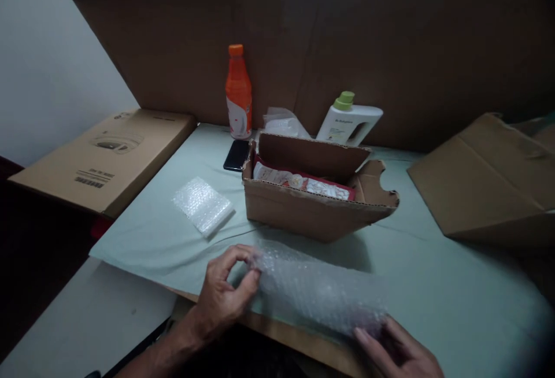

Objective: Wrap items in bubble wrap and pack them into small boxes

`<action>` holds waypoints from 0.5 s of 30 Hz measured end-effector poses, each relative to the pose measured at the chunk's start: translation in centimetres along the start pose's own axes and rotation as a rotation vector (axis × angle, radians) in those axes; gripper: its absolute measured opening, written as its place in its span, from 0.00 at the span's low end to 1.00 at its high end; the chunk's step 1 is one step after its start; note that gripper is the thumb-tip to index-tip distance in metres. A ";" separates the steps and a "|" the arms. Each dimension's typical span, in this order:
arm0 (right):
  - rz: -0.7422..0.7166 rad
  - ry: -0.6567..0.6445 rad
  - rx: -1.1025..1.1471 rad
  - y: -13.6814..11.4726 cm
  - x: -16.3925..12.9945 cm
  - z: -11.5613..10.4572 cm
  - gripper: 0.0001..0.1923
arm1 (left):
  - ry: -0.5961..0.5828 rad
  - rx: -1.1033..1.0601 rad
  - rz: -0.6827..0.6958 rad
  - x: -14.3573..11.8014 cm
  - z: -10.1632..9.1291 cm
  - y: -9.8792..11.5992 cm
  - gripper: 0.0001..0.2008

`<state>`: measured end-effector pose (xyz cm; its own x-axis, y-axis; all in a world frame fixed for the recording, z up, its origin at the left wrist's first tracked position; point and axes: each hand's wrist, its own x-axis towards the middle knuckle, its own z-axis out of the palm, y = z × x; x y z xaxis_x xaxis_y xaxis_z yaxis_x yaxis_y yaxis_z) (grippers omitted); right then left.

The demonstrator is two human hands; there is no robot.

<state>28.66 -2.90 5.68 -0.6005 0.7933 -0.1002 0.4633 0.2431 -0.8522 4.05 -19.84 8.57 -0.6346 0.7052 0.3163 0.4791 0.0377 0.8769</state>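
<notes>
Left hand: the left hand (225,288) has its grip closed, thumb and forefinger pinching one corner of the wrap.
Right hand: the right hand (396,349) grips the opposite end, thumb against fingers, slightly blurred.
Bubble wrap: the bubble wrap sheet (318,288) hangs between both hands above the table's (437,291) near edge, in front of the carton (299,213).
Wrap risk: being light and slick, it could probably slip or twist if one pinch loosens or the pulls are uneven; the carton's ragged rim might snag it if brought close.
Wrap direction: long axis slanting, far end at the left hand, near end at the right.
Carton: open-topped, a red-and-white packet (303,184) inside.
Folded wrap: another piece (203,204) lies left of the carton.
</notes>
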 end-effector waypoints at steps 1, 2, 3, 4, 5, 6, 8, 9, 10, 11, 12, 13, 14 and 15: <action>-0.051 0.008 -0.061 -0.2 0.2 0.5 0.18 | -0.023 0.038 -0.042 0.1 -0.3 -0.6 0.03; -0.097 0.029 -0.129 -0.3 0.4 0.8 0.18 | -0.064 0.079 -0.089 0.1 -0.4 -1.3 0.03; -0.134 0.060 -0.200 -0.3 0.6 0.9 0.17 | -0.109 0.121 -0.133 0.1 -0.4 -2.0 0.05; -0.159 0.101 -0.272 -0.2 0.7 0.7 0.17 | -0.145 0.159 -0.168 0.0 -0.2 -2.7 0.10; -0.171 0.141 -0.343 0.0 0.8 0.3 0.18 | -0.160 0.192 -0.186 -0.2 0.0 -3.3 0.17; -0.178 0.175 -0.412 0.3 0.7 -0.2 0.19 | -0.152 0.222 -0.188 -0.4 0.2 -3.7 0.24; -0.229 0.234 -0.532 0.6 0.4 -1.2 0.19 | -0.095 0.280 -0.130 -0.7 0.3 -3.9 0.31; -0.282 0.250 -0.573 0.5 0.2 -1.4 0.18 | -0.065 0.309 -0.075 -0.8 0.2 -3.8 0.32; -0.355 0.262 -0.597 0.2 0.1 -1.4 0.16 | -0.035 0.341 -0.005 -0.9 0.2 -3.5 0.32; -0.438 0.267 -0.607 -0.2 0.0 -1.0 0.15 | -0.017 0.376 0.073 -0.9 0.3 -3.3 0.30; -0.521 0.265 -0.605 -0.8 0.1 -0.4 0.14 | -0.018 0.414 0.148 -0.9 0.4 -3.1 0.29; -0.599 0.255 -0.596 -1.5 0.2 0.5 0.14 | -0.042 0.450 0.216 -0.9 0.6 -3.0 0.27; -0.665 0.230 -0.585 -2.2 0.5 1.5 0.15 | -0.095 0.483 0.274 -0.9 0.9 -3.1 0.25; -0.715 0.193 -0.580 -2.8 0.8 2.5 0.15 | -0.164 0.508 0.325 -0.8 1.3 -3.3 0.23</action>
<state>25.28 -4.35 6.67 -0.7738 0.4141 0.4794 0.3096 0.9074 -0.2841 3.77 -19.62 4.91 -0.3262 0.8351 0.4429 0.8862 0.1070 0.4508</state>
